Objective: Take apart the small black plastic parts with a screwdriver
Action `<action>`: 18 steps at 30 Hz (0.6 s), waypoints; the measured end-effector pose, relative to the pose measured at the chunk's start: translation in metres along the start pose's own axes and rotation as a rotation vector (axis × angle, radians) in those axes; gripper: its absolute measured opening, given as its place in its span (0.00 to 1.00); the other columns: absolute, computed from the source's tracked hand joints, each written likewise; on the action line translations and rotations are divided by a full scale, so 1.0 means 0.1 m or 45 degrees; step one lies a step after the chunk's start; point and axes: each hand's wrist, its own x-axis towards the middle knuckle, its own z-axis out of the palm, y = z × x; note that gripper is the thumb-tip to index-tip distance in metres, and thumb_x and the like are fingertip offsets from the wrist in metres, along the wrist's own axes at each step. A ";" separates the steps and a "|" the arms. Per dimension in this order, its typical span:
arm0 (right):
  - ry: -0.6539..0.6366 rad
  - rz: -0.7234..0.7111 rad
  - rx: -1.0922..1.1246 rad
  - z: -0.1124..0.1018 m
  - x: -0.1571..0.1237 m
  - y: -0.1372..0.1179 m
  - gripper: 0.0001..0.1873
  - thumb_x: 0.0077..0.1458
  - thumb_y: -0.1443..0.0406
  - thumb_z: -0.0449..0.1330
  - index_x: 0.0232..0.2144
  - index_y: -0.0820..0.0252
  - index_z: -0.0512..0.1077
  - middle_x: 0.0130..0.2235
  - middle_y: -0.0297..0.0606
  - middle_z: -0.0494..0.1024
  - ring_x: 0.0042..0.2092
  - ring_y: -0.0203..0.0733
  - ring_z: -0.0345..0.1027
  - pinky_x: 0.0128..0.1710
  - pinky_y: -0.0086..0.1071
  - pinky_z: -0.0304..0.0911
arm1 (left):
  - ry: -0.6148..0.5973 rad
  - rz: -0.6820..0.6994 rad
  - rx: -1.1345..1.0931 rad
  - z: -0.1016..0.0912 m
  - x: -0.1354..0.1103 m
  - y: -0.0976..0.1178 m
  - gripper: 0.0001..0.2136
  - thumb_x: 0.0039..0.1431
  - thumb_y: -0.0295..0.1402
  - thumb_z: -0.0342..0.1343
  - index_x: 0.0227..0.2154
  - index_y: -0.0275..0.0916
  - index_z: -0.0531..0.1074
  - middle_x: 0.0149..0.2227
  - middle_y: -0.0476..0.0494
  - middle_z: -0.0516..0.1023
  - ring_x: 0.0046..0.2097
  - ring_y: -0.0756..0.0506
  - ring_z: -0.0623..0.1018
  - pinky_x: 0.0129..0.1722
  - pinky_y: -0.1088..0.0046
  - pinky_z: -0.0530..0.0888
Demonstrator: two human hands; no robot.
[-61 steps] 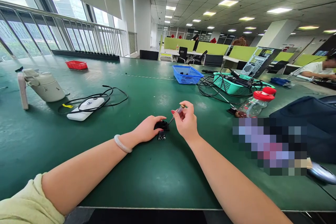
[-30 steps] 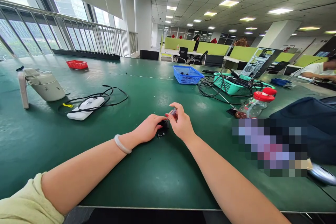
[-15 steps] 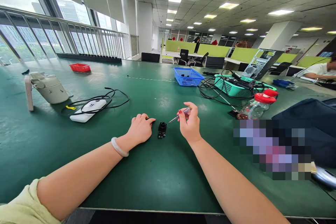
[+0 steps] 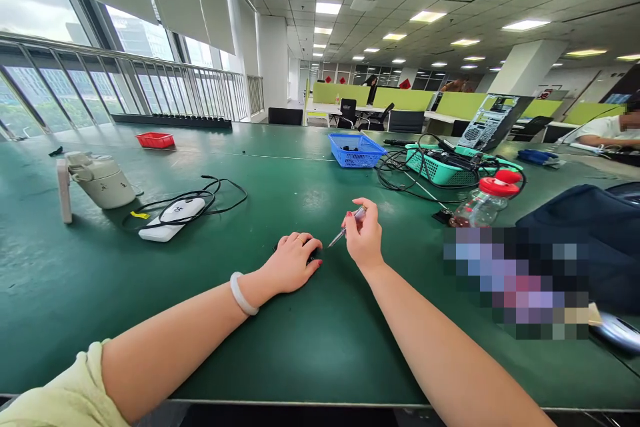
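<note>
My left hand (image 4: 294, 263) lies low on the green table, its fingers curled around a small black plastic part (image 4: 313, 255). Most of that part is hidden beneath the fingers; only bits show by the fingertips. A dark sliver of something also shows at the far side of the hand, too covered to name. Held like a pen, a slim screwdriver (image 4: 359, 213) is in my right hand (image 4: 365, 240). Its thin tip points down and left, just right of the left fingertips and apart from the black part.
To the left are a white power bank (image 4: 173, 219) with a black cable and a pale tumbler (image 4: 103, 181). Farther back stand a red tray (image 4: 155, 141), a blue basket (image 4: 356, 152) and a green basket (image 4: 431, 170) of cables. A red-lidded jar (image 4: 480, 207) and dark bag (image 4: 575, 240) are at right.
My left hand has moved right and closed over the black part, which lay uncovered before. My right hand still holds the screwdriver, its tip slightly lower. The whole view has shifted a little.
</note>
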 end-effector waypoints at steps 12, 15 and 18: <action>-0.031 0.049 0.051 -0.01 -0.04 -0.04 0.14 0.60 0.61 0.54 0.49 0.56 0.63 0.25 0.26 0.72 0.23 0.37 0.69 0.27 0.32 0.65 | 0.055 -0.180 0.019 -0.27 -0.81 -0.32 0.11 0.67 0.38 0.51 0.49 0.45 0.73 0.53 0.41 0.75 0.56 0.38 0.71 0.60 0.53 0.69; -0.039 0.025 0.055 0.01 -0.05 -0.02 0.14 0.60 0.61 0.54 0.49 0.56 0.63 0.25 0.26 0.72 0.24 0.37 0.69 0.28 0.33 0.66 | 0.117 -0.317 0.052 -0.45 -1.21 -0.72 0.14 0.65 0.42 0.51 0.49 0.45 0.73 0.54 0.41 0.76 0.57 0.38 0.72 0.61 0.53 0.68; -0.052 0.014 0.053 0.03 -0.05 -0.01 0.15 0.60 0.61 0.54 0.49 0.56 0.64 0.24 0.26 0.72 0.23 0.37 0.68 0.28 0.32 0.66 | 0.200 -0.507 0.131 -0.65 -1.51 -1.16 0.18 0.63 0.47 0.50 0.49 0.44 0.74 0.53 0.38 0.76 0.53 0.37 0.75 0.59 0.54 0.70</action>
